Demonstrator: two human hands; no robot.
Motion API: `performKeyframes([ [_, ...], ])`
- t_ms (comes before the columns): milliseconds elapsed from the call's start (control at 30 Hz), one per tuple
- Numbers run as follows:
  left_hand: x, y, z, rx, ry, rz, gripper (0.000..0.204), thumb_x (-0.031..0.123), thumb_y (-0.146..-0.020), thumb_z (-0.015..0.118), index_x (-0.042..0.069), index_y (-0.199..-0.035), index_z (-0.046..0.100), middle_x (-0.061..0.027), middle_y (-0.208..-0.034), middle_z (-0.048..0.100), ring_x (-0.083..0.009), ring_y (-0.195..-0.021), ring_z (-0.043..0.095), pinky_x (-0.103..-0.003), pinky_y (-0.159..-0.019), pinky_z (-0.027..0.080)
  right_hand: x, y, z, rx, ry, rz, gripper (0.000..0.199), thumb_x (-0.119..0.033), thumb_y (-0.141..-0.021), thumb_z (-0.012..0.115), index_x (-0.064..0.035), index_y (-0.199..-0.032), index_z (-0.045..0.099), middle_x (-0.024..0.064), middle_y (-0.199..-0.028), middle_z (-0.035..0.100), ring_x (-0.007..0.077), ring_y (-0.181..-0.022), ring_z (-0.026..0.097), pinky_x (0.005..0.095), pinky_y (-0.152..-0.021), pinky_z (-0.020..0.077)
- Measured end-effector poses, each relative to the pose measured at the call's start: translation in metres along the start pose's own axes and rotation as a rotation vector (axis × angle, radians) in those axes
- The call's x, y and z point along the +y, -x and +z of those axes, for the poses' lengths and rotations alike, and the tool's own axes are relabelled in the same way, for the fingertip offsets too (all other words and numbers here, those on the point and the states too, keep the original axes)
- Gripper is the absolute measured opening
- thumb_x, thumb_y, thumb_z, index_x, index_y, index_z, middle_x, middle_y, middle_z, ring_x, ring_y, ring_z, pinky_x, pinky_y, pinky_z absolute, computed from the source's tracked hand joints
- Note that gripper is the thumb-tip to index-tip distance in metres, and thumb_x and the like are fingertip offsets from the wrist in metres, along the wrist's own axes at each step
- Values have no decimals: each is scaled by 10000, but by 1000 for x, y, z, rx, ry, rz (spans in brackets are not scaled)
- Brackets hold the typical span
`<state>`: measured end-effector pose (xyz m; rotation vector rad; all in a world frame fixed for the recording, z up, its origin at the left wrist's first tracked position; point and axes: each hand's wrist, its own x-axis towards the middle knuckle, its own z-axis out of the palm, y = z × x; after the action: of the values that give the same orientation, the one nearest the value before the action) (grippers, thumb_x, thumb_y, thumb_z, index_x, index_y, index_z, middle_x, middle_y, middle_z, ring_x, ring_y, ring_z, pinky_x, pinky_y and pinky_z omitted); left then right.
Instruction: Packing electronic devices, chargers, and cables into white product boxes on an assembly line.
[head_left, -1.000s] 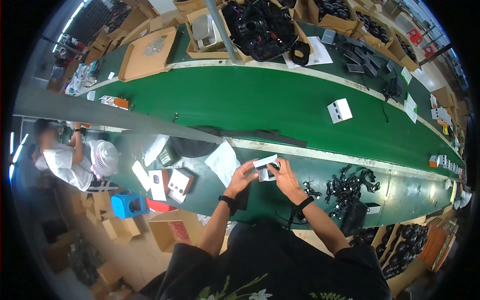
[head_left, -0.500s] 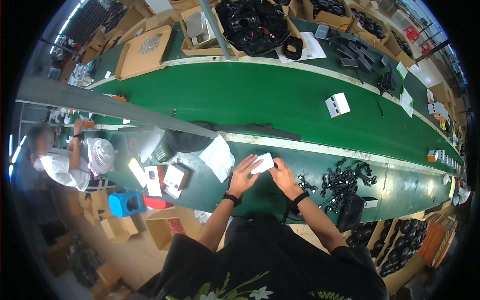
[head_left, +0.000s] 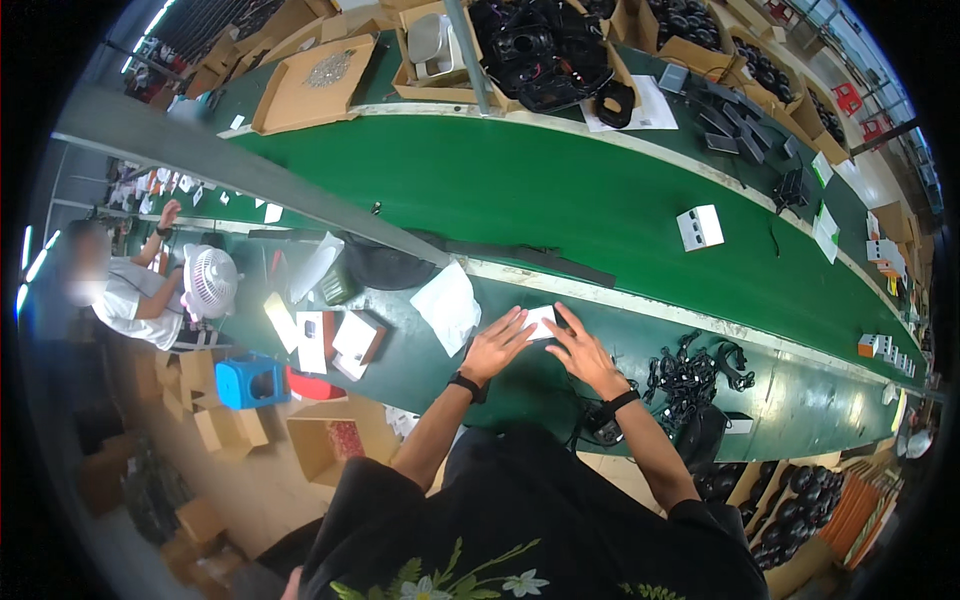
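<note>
A small white box (head_left: 541,321) is between my two hands over the near green bench. My left hand (head_left: 494,347) grips its left end, with the fingertips along that side. On the other side, my right hand (head_left: 585,355) has its fingers stretched and apart, the tips at the box's right edge. The undersides of both palms are hidden. To the left of my hands lies a crumpled white plastic bag (head_left: 446,308). A tangle of black cables (head_left: 690,378) lies to the right of them.
Opened white-and-orange boxes (head_left: 358,340) stand on the bench's left part. Across the green conveyor belt (head_left: 600,215) sits one white box (head_left: 699,228). A metal post (head_left: 270,185) crosses the left side. A co-worker (head_left: 140,290) sits behind a white fan (head_left: 211,281).
The white box has gone from raised and tilted to lower and flatter. My right fingers have spread out from their grip on it. The co-worker's raised hand has moved up.
</note>
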<state>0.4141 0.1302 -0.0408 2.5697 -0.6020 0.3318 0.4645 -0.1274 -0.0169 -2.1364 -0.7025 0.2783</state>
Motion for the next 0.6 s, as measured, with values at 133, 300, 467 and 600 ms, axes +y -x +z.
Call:
performKeyframes([
  [133,-2,2,-1,-23,13,48,560,202,-964,799,133,-1498,646,-116,-1586,597,-286,-1490,555,-481,-1180,501,19,-1,6,-69,340,-223,374,-150,-1010,720,-64,-1374,698,77,-1570,582,326,-1147,719,424,-885,654],
  [300,-2,30,18,-137,43,19,556,182,-1069,629,48,-1596,513,-144,-1672,502,-276,-1582,442,-507,-1295,342,14,-1,12,42,468,-359,304,-141,-962,739,-68,-1256,753,89,-1539,612,300,-1332,626,416,-923,627],
  [467,-1,22,4,-235,157,53,636,168,-1085,548,42,-1680,363,-145,-1758,353,-289,-1644,314,-506,-1367,226,15,-7,13,-13,428,-406,560,-201,-914,817,2,-1398,623,163,-1624,511,379,-1432,540,508,-1114,525],
  [600,-4,15,-35,-283,92,-15,585,253,-1092,601,88,-1635,456,-155,-1716,426,-321,-1594,400,-485,-1293,353,25,-47,15,-175,319,-141,591,-185,-874,863,-70,-1399,615,171,-1520,547,425,-1365,565,511,-1098,523],
])
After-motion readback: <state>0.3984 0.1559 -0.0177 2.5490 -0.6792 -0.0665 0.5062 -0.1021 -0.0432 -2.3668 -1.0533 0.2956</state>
